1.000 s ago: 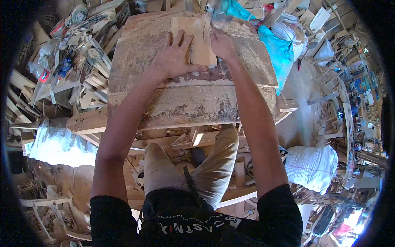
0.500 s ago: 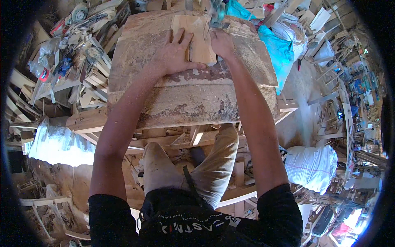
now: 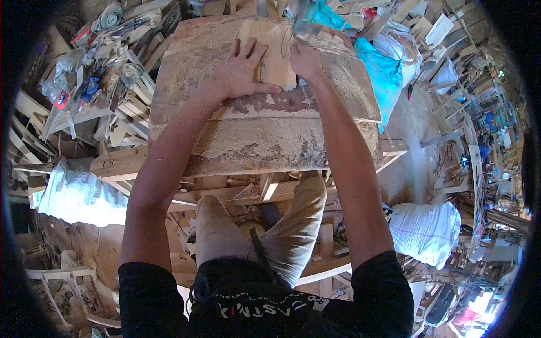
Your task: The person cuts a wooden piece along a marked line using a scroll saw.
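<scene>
A pale wooden board (image 3: 276,53) lies lengthwise on a worn wooden work table (image 3: 253,143), with a dark line running along the right part of its face. My left hand (image 3: 242,70) rests at its left edge, fingers spread forward and thumb stretched along the near end. At the right edge my right hand (image 3: 307,61) is closed, its fingers curled against the board and partly hidden from above. Just beyond that hand is a smeared grey-blue object (image 3: 304,25), too blurred to name. Sawdust covers much of the table top.
Heaps of wood offcuts (image 3: 132,107) and a plastic bottle (image 3: 59,98) lie on the left. On the right are a turquoise sack (image 3: 378,73) and a stuffed white sack (image 3: 426,231). A wooden beam (image 3: 118,163) sticks out at the table's near left.
Both hands keep nearly the same places on the board. The far end of the board sits slightly farther right in the picture, and the blurred object beyond my right hand looks different.
</scene>
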A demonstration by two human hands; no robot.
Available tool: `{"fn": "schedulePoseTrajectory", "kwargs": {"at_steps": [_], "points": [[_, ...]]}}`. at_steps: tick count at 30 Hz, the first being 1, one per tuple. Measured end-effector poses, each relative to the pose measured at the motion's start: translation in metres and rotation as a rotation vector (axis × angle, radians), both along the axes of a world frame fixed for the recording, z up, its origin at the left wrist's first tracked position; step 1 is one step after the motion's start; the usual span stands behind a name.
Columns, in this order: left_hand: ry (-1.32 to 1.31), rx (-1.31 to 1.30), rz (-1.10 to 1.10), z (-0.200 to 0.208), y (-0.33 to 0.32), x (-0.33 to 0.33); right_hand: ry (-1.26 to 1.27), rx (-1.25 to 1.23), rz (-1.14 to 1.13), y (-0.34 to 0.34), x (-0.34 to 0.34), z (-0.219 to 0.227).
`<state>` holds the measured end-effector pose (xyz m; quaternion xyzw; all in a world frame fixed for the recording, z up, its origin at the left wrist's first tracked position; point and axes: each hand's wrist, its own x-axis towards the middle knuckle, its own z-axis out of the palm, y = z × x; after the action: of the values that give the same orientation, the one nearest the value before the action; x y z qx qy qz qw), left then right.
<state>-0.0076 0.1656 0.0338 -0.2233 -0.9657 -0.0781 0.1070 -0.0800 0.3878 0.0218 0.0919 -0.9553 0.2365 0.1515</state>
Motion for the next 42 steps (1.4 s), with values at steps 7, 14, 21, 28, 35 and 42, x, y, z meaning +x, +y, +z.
{"fn": "schedulePoseTrajectory", "kwargs": {"at_steps": [7,14,21,28,35,42], "points": [[-0.017,0.005,0.004,0.0,-0.002,-0.003,-0.08,0.028,-0.049,-0.005,0.002,0.005],[-0.051,0.003,-0.015,0.012,0.002,-0.002,-0.055,0.071,-0.043,0.001,-0.002,0.003],[-0.029,-0.02,-0.028,0.004,-0.005,-0.012,-0.04,0.087,-0.039,-0.008,0.005,0.008],[0.012,0.032,-0.084,-0.003,-0.008,-0.024,0.041,-0.032,-0.096,-0.006,-0.004,-0.001],[-0.013,-0.029,-0.041,0.007,-0.011,-0.017,-0.02,0.122,-0.1,-0.009,-0.015,-0.004],[0.005,-0.058,-0.055,0.008,-0.01,-0.023,0.052,0.038,-0.068,-0.006,-0.015,-0.008]]}}
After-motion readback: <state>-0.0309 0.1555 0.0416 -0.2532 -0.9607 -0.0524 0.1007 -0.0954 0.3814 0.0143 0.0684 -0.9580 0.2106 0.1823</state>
